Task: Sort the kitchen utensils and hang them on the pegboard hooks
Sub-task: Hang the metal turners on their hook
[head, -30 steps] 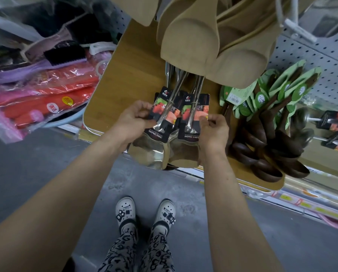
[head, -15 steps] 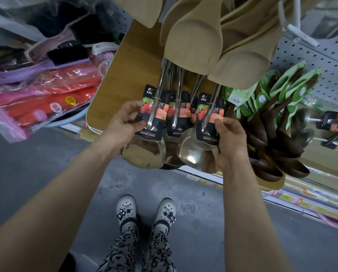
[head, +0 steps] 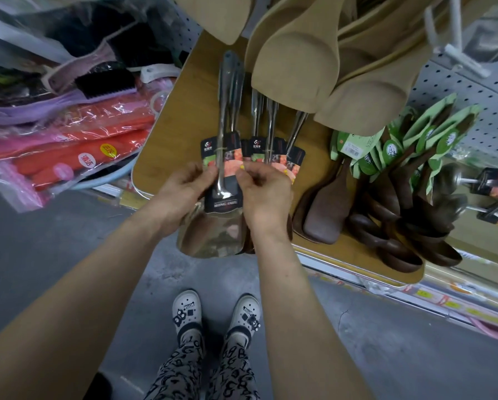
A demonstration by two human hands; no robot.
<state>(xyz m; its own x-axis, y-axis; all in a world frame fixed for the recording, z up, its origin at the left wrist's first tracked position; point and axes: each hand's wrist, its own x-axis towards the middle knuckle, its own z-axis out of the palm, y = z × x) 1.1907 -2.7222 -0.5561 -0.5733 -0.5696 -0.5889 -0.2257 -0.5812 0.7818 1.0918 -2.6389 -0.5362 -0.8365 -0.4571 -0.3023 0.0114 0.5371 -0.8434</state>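
- Risk, slip: the steel spatula (head: 213, 238) is held by its label card (head: 223, 157) rather than by the handle. The card may bend or tear free of its tie. The blade overhangs the edge of the wooden table (head: 161, 134) and would likely drop to the floor near the feet.
- Risk, snag: the other steel utensils (head: 268, 125) lie fanned just behind the front one, with their cards overlapping. Lifting one could drag its neighbours off the table.
- Risk, collision: pale wooden spatulas (head: 294, 67) hang directly above the handles (little headroom is apparent). A straight upward lift toward the pegboard (head: 458, 111) could knock them on their hooks.
- Risk, mis-sort: dark wooden spoons (head: 415, 226) crowd the right of the table. A steel item set down there would mix the groups.
- Left hand (head: 184, 194): fingers curled, thumb on the front of the card, gripping its left edge.
- Right hand (head: 266, 197): fingers curled, thumb and forefinger pinching the card's right edge. Whether it also holds the cards behind cannot be determined.
- Location: the spatula lies between both hands at the near table edge, handle pointing away toward the pegboard, not yet on a hook.
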